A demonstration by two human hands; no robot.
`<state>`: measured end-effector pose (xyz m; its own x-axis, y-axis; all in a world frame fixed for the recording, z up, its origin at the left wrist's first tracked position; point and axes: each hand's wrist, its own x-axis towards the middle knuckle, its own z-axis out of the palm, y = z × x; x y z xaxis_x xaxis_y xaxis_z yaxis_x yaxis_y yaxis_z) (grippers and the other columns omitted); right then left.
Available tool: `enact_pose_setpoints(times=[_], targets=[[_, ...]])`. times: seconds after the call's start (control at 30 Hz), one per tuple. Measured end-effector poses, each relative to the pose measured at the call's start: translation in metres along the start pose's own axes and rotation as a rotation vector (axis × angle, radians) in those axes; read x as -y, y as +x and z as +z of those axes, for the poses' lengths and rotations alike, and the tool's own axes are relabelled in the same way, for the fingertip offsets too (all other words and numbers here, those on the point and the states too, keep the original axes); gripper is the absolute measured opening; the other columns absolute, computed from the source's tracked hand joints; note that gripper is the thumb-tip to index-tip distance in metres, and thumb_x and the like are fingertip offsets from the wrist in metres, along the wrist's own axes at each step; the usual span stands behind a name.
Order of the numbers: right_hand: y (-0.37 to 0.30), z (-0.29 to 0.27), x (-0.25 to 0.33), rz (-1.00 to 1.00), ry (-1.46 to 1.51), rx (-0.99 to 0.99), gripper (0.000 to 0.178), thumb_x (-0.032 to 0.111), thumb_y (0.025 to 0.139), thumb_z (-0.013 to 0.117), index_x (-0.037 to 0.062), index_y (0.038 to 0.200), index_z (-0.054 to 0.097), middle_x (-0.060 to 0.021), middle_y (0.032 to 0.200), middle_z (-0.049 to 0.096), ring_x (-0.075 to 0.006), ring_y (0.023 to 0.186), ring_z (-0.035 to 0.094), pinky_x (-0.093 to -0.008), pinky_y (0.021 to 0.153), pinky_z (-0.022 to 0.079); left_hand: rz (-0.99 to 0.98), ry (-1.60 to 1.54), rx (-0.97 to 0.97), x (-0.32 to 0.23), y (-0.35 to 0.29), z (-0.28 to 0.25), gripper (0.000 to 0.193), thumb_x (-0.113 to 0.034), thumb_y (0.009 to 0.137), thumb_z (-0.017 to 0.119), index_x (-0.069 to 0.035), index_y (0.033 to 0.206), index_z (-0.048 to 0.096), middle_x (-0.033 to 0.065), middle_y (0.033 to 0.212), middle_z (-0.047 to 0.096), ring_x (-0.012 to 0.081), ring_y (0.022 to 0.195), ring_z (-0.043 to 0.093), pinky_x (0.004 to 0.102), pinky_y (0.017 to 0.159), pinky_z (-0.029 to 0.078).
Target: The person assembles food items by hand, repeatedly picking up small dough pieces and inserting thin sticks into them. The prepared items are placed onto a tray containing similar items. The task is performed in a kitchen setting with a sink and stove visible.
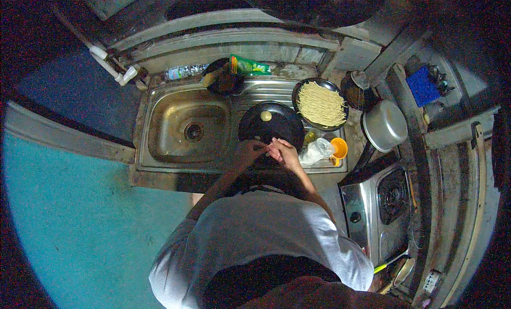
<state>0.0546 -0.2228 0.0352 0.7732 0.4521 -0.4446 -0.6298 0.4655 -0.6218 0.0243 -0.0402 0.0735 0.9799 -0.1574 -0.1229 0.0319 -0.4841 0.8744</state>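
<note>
My left hand (252, 152) and my right hand (284, 153) meet over the near edge of a round black plate (253, 126). Their fingers are drawn together at the tips; whatever is between them is too small to make out. A pale round ball (265, 116), which looks like dough, sits on the far part of this plate. To its right, a second dark plate (296, 94) is covered with many thin, pale yellow dough-like strips (321, 103). Close beside my right hand lies a white plastic bag (316, 151), against an orange cup (339, 148).
A steel sink basin (169, 144) is on the left. Behind stand a dark pot (224, 81), a green packet (250, 66) and clear bottles (184, 72). An aluminium pot (385, 126) and a gas stove (362, 213) are on the right.
</note>
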Motion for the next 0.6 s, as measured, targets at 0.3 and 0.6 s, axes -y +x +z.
enact_pose_setpoints(times=[0.3,0.6], targets=[[-0.005,0.004,0.007,-0.072,0.109,-0.109,0.014,0.021,0.087,0.058,0.0077,0.093,0.057,-0.0018,0.076,0.061,-0.0104,0.069,0.061,-0.0228,0.064,0.052,0.077,0.092,-0.076,0.015,0.000,0.004,0.023,-0.031,0.082,0.061,-0.011,0.088,0.068,0.0093,0.101,0.063,0.0260,0.092,0.060,0.0372,0.082,0.045],[-0.021,0.047,0.024,-0.019,0.091,-0.188,0.023,0.025,0.090,0.054,0.0054,0.100,0.057,-0.0025,0.079,0.061,-0.0089,0.066,0.059,-0.0200,0.057,0.048,0.002,0.019,-0.117,-0.034,-0.014,-0.015,0.030,-0.031,0.078,0.066,-0.009,0.098,0.061,0.0122,0.108,0.059,0.0275,0.105,0.055,0.0360,0.087,0.044]])
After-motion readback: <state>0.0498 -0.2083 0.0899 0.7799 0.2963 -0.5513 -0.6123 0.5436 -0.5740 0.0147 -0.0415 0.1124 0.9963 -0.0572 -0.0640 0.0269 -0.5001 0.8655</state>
